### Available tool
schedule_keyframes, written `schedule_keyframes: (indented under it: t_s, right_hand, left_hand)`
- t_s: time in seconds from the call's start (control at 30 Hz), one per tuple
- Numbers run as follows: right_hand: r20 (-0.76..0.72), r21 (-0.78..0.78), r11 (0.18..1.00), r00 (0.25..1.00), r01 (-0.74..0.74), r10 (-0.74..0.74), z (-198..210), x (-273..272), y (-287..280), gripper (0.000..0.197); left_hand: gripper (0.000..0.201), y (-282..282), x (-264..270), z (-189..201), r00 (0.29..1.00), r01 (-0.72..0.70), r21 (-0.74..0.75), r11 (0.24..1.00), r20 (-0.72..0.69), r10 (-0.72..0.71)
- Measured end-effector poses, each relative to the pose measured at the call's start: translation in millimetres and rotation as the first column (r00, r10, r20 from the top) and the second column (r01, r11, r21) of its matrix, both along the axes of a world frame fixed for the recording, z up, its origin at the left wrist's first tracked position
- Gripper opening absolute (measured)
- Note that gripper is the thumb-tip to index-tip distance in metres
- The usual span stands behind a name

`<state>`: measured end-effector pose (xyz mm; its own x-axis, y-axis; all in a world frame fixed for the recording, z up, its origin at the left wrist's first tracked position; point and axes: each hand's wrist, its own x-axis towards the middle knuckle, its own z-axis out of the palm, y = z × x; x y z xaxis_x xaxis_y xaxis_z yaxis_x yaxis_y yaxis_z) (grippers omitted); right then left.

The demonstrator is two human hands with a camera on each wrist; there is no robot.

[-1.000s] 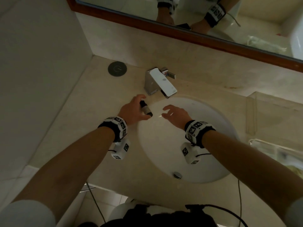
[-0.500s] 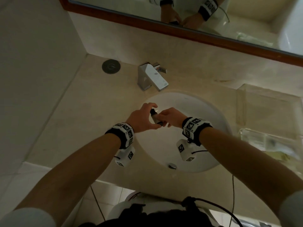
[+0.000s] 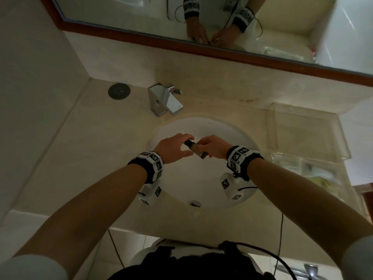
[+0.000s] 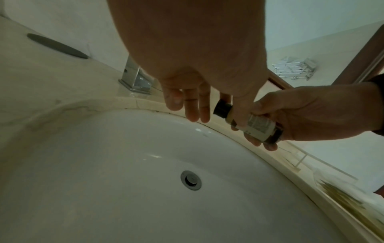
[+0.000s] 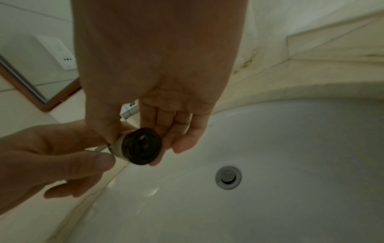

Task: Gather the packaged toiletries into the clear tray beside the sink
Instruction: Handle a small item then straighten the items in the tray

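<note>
A small bottle (image 3: pixel 196 150) with a black cap and a pale label hangs over the white sink (image 3: pixel 203 184). My left hand (image 3: pixel 188 146) pinches it near the cap with thumb and forefinger. Its other fingers (image 4: pixel 192 108) hang straight. My right hand (image 3: pixel 205 148) grips the bottle's body from the right. In the right wrist view the bottle's dark base (image 5: pixel 142 148) faces the camera, between my right thumb and fingers (image 5: pixel 180 139). In the left wrist view the bottle (image 4: pixel 256 125) lies in my right hand (image 4: pixel 270 133). A clear tray (image 3: pixel 271 130) stands right of the sink.
A chrome faucet (image 3: pixel 164 100) stands behind the basin, with a round dark plug (image 3: pixel 119 91) in the counter to its left. A second clear container (image 3: pixel 343 178) at the near right holds packaged items (image 3: pixel 323 178). A wood-framed mirror (image 3: pixel 201 45) runs along the back; a wall closes the left side.
My left hand carried the bottle from beside the faucet toward me, out over the basin. My right hand, empty a second ago, came in and took hold of the bottle's body.
</note>
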<state>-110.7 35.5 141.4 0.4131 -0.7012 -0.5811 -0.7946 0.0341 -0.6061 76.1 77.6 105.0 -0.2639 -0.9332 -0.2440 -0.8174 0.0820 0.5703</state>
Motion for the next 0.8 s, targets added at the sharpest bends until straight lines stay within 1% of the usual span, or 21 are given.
schedule_keyframes:
  t_s: [0.1, 0.17, 0.47, 0.6, 0.8]
  right_hand:
    - [0.019, -0.019, 1.000, 1.000, -0.008, 0.009, 9, -19, 0, 0.028]
    - [0.027, -0.030, 1.000, 1.000, -0.004, 0.005, 13, -35, 0, 0.027]
    - [-0.018, -0.124, 0.992, 1.000, -0.008, 0.006, 29, -102, 1, 0.033]
    - [-0.047, -0.147, 0.988, 0.998, -0.040, 0.033, 33, -133, 4, 0.037]
    - [0.010, -0.157, 0.987, 1.000, 0.012, -0.011, 34, -181, 7, 0.031]
  left_hand:
    - [0.039, -6, -16, 4, 0.999, 0.033, -0.034, 0.999, 0.007, -0.033]
    - [0.034, -9, -30, 8, 0.999, 0.052, -0.039, 0.998, 0.009, -0.052]
    - [0.028, -16, -94, 22, 1.000, 0.031, -0.027, 0.999, 0.008, -0.030]
    - [0.027, -17, -123, 27, 0.999, 0.039, -0.031, 0.999, 0.004, -0.039]
    - [0.029, -17, -170, 34, 0.998, 0.016, -0.003, 1.000, -0.065, -0.016]
